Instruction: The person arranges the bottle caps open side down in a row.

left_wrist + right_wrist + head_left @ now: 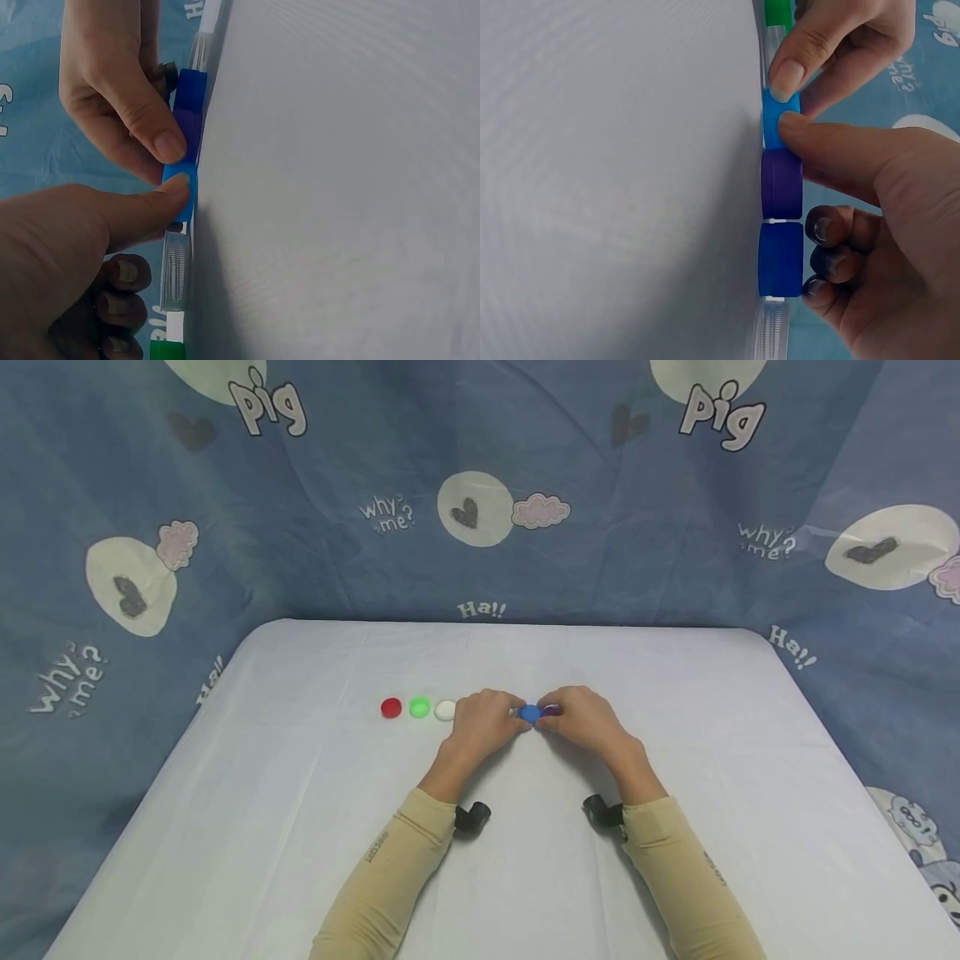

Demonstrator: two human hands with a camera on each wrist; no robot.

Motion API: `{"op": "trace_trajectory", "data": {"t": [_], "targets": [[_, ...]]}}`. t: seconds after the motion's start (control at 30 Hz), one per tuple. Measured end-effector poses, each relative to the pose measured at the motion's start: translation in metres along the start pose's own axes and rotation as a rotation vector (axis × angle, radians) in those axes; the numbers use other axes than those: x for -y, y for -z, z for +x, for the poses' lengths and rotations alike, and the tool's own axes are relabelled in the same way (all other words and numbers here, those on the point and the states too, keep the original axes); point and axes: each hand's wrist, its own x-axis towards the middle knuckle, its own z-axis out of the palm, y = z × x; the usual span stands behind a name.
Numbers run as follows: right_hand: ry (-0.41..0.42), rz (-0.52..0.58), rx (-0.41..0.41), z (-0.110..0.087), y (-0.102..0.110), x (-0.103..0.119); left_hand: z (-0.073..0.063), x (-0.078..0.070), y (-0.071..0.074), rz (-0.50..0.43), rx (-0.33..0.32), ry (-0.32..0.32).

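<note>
While a blue printed cloth (330,568) hangs behind, a white-covered table (540,893) spreads in front of it; a left sleeve (397,877) and a right sleeve (682,868), both tan, reach in over the table; beyond their cuffs, the left hand (483,722) and the right hand (588,722) meet at one light blue cap (530,713); each hand pinches it with the thumb on its near side and a finger behind, the opening narrow, only as wide as the cap, and the two thumb tips near each other; the other fingers curl inward, and whether these touch anything cannot be told; the light blue cap sits in a row, between a purple cap (781,186) and a clear ribbed piece (176,270); a dark blue cap (781,259) follows the purple one; farther left lie a red cap (391,707), a bright green cap (419,707) and a white cap (445,710).
</note>
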Motion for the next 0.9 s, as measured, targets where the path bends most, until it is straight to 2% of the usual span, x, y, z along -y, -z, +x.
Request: {"op": "trace_trajectory", "data": {"t": [0.2,0.9], "targets": [[0.019,-0.015,-0.016,0.0003,-0.0027,-0.0002,-0.0006,-0.0003,-0.0008,0.009,0.000,0.008],[-0.018,-0.031,-0.022,0.0039,-0.0014,0.0082,-0.0043,0.0055,0.0072,0.021,-0.015,0.038]]}}
